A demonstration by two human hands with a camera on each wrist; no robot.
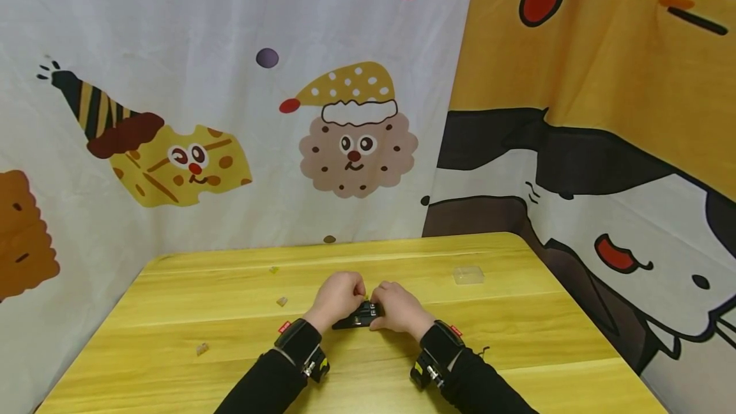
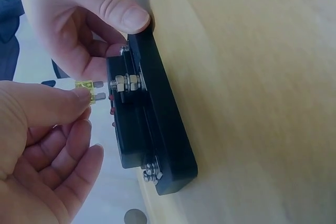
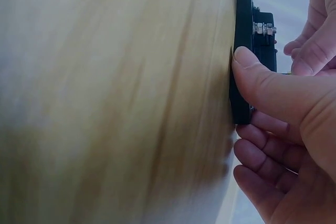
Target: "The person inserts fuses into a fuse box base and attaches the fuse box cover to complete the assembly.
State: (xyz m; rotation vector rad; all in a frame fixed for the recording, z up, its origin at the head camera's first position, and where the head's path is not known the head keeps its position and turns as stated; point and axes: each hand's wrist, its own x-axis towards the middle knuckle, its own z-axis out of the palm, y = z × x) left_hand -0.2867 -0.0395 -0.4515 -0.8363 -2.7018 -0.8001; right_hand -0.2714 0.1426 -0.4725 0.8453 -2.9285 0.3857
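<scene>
The step in hand appears to be lining up a small translucent-yellow blade fuse with the black plastic fuse block on the pale wood-grain table. The left hand pinches the fuse between thumb and fingers, prongs towards the block and just short of it; the right hand grips the block's end at 3 o'clock. The next move likely calls for a straight push, prongs square to their slots. Hands hide part of the block's upper face, and no slot can be made out. Around the block, a clear plastic box sits at 2 o'clock, a small translucent piece near 8, and a thin dark scrap near 4.
</scene>
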